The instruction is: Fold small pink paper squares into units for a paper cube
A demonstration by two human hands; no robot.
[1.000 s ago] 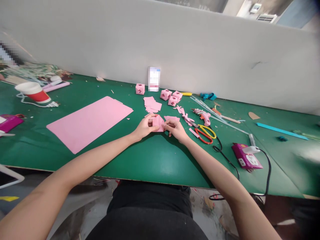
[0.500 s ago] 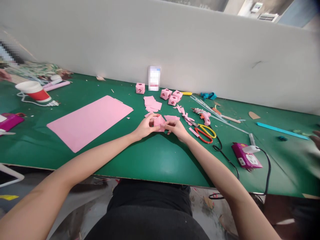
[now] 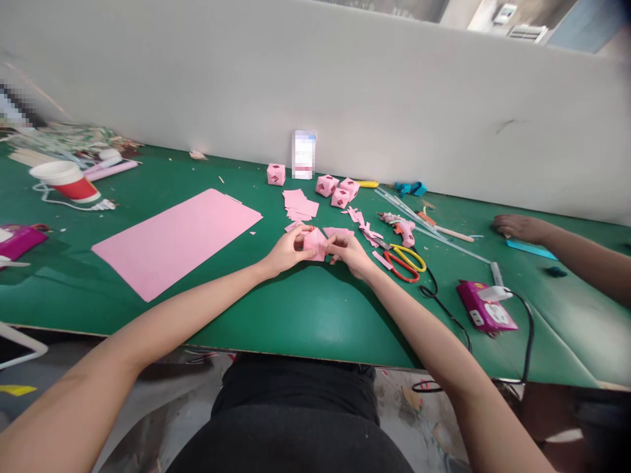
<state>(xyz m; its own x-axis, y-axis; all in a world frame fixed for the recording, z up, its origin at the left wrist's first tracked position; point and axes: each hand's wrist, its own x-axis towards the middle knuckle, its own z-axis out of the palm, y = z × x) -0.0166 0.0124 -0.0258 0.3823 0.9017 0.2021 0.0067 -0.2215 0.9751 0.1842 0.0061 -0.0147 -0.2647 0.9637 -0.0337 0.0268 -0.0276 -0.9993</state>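
Another person's hand [image 3: 518, 226], seen only as a blur at the right edge half a second ago, has been brought in over the green surface [image 3: 305, 309], and part of a blue strip [image 3: 531, 249] is now hidden by its forearm. Between the person's own hands, near the middle of the surface, a folded pink paper [image 3: 314, 242] is held. It is pinched at its left side between the thumb and fingers of the left hand [image 3: 286, 251], while its right side is pinched by the thumb and fingertips of the right hand [image 3: 349, 255]. Small pink squares [image 3: 302, 206] are stacked loosely just beyond. Farther back, one pink paper box [image 3: 276, 175] is set apart from a cluster of three pink boxes [image 3: 326, 186], and a phone [image 3: 303, 156] is propped against the wall [image 3: 197, 85]. To the right of the hands, scissors [image 3: 404, 265] are laid beside narrow pink scraps [image 3: 369, 231], with a pink glue gun [image 3: 406, 232] placed behind them. On the left, a large pink sheet [image 3: 177, 244] is spread flat.
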